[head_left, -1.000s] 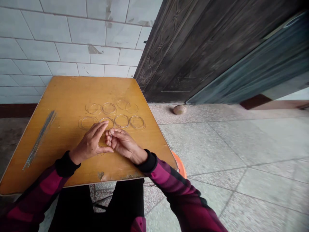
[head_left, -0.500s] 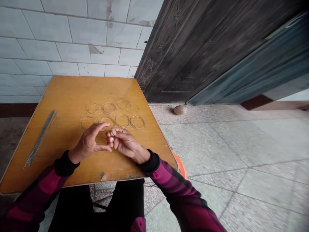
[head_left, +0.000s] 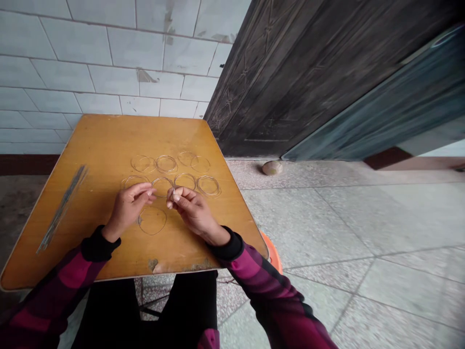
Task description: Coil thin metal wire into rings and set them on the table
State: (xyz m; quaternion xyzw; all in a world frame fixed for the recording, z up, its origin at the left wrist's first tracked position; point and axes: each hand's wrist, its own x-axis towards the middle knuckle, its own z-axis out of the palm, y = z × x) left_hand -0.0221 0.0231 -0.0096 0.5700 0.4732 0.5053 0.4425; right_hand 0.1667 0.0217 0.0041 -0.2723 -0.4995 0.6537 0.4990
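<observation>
My right hand [head_left: 196,213] pinches a short visible bit of thin, silvery wire [head_left: 173,192] between thumb and forefinger; the rest is hidden by the fingers. To its left, my left hand [head_left: 127,206] has thumb and fingertips brought together, and what they hold, if anything, cannot be made out. Just below and between the hands is a single thin wire ring [head_left: 153,234], seemingly flat on the wooden table [head_left: 145,133]. Beyond the hands lie two rows of wire rings, among them a coiled one [head_left: 185,174] and another at the right end [head_left: 209,176].
A bundle of straight grey wires [head_left: 61,208] lies along the table's left side. White wall tiles [head_left: 112,77] and a dark wooden door [head_left: 269,97] stand behind. A roundish stone [head_left: 272,167] is on the floor, and an orange stool [head_left: 272,252] shows beside the table's right edge.
My left hand has gone from a wide, curved spread to a pinch and drawn slightly left. The right hand has shifted a little right, still pinching wire. The lower ring shows more fully.
</observation>
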